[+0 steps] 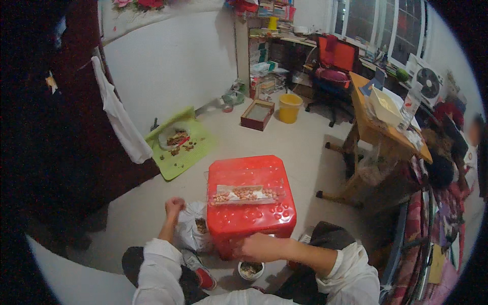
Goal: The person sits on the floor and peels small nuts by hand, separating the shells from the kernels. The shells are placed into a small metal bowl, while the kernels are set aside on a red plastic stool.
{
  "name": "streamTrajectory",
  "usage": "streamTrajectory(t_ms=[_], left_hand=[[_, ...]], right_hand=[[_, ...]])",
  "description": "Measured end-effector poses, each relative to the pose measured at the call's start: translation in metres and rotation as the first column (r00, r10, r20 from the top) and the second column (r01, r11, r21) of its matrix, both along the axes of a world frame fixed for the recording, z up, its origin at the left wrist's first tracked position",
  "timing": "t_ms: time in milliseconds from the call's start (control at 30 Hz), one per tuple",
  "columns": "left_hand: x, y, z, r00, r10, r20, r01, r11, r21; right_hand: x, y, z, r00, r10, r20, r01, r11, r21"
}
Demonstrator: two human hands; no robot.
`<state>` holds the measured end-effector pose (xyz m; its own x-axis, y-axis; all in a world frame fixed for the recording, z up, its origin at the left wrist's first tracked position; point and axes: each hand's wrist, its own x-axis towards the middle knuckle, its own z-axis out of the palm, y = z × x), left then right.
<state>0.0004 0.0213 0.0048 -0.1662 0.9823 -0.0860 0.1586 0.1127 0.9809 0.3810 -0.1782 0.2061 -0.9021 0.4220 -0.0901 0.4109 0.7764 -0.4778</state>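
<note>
A red plastic stool (248,225) stands before me. On its top lies a clear plastic tray (280,194) with shelled peanuts (246,193) spread along it. My left hand (174,207) is beside the upper edge of a white plastic bag (190,228), fingers curled; any grip on the bag is unclear. Brown contents, perhaps unshelled peanuts, show in the bag's opening. My right hand (257,247) is blurred at the stool's near side, above a white tub (251,276) of pale and brown bits, perhaps shells. Its fingertips are too blurred to show anything held.
A green mat (171,167) holds a white bag of dried brown material. Farther off are a shallow box (259,124), a yellow bucket (289,114) and an office chair (335,72). A wooden desk (389,137) stands right, a bed (415,248) nearer. Part of a person (472,156) shows at the right edge.
</note>
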Motion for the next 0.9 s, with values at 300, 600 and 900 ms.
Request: streamTrajectory(t_ms=[300,600,900], left_hand=[[0.108,-0.050,0.231,0.532,-0.361,0.766,0.386,0.908,0.160],[0.179,-0.083,0.257,0.453,-0.385,0.804,0.537,0.838,0.098],[0.181,-0.070,0.248,0.480,-0.434,0.763,0.612,0.789,0.064]], right_hand=[[-0.007,0.063,0.099,0.723,-0.324,-0.610,0.370,0.928,-0.054],[-0.001,0.098,0.065,0.337,-0.754,-0.564,0.438,0.656,-0.615],[-0.004,0.113,0.063,0.324,-0.757,-0.568,0.338,0.653,-0.678]])
